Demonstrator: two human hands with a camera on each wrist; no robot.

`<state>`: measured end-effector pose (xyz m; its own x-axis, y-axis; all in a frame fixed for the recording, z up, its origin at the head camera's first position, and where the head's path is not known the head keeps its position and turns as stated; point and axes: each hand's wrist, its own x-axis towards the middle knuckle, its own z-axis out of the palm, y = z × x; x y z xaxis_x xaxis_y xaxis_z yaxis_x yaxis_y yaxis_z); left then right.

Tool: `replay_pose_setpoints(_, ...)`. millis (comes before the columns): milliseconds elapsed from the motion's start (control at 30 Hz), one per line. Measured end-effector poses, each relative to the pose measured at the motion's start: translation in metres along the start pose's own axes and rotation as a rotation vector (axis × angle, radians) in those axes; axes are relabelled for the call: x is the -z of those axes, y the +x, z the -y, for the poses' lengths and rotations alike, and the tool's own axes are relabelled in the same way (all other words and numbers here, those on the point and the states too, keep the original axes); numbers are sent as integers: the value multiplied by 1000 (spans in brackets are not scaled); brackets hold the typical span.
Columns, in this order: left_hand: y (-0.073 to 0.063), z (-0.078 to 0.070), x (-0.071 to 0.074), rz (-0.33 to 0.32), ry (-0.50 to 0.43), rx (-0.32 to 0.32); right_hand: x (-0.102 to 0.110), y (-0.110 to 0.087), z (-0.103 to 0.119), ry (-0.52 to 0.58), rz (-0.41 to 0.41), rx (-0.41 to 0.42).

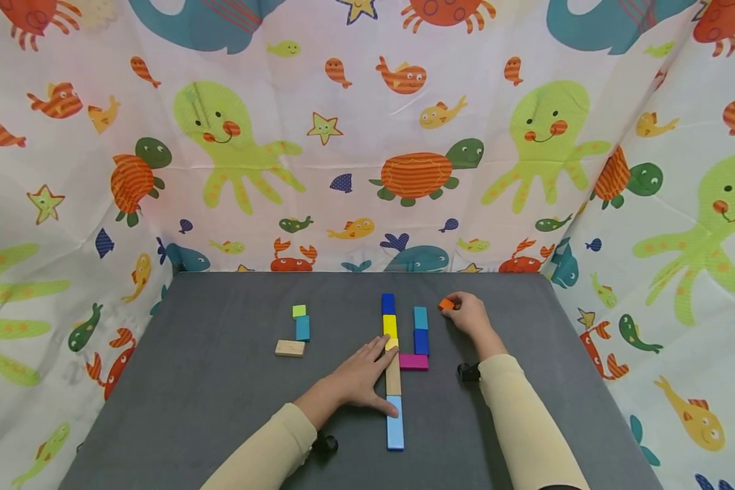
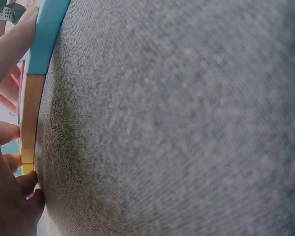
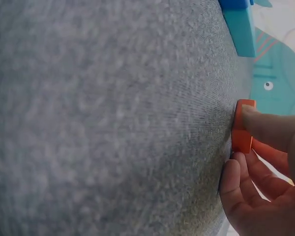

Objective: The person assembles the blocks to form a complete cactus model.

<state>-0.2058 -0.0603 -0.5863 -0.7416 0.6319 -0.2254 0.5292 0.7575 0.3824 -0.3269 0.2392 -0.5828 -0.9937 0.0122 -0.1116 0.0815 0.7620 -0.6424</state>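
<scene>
A long column of blocks runs toward the person: a dark blue block (image 1: 388,303), a yellow block (image 1: 390,325), a paler yellow block partly covered by fingers, a wooden block (image 1: 393,380) and a light blue block (image 1: 395,432). Across its left side lies the left hand (image 1: 359,374), fingers spread, fingertips at the yellow blocks and thumb on the light blue one. Between thumb and fingers the right hand (image 1: 470,316) pinches an orange block (image 3: 242,129), low at the grey surface. Right of the column sit a teal block (image 1: 420,318), a blue block (image 1: 421,341) and a magenta block (image 1: 413,362), which touches the column.
To the left on the grey table (image 1: 220,408) lies a second group: a green block (image 1: 299,311), a teal block (image 1: 303,328) and a wooden block (image 1: 290,348). A cloth (image 1: 355,156) printed with sea animals hangs behind the table and at both sides.
</scene>
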Motion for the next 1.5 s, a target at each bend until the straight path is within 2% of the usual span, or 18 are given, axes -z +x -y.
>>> replay_pose_setpoints(600, 1, 2, 0, -1, 6, 14, 5, 15, 32, 23, 10, 84)
replay_pose_setpoints(933, -1, 3, -1, -1, 0, 14, -10, 22, 56, 36, 46, 122)
replay_pose_setpoints(1167, -1, 3, 0, 9, -6, 23, -24, 34, 77, 21, 83, 172)
replay_pose_setpoints(1367, 2, 3, 2, -6, 6, 1, -36, 46, 90, 22, 111, 201)
replay_pose_setpoints(1500, 1, 2, 1, -4, -4, -9, -44, 52, 96, 23, 147, 191)
